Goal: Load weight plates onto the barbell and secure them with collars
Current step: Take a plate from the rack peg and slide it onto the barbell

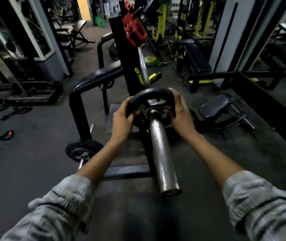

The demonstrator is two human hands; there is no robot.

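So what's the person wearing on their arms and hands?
Both arms have light grey ribbed sleeves with thin darker stripes. The left sleeve and the right sleeve look the same, and both are pushed up so the forearms are bare. The left hand and the right hand are bare too: no gloves, and no watch, band or ring shows.

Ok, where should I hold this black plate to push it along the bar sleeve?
Grip the black plate by its rim at opposite sides, left hand and right hand coming from either side. It stands upright on the sleeve, and its openings let fingers hook through, which probably keeps it square.
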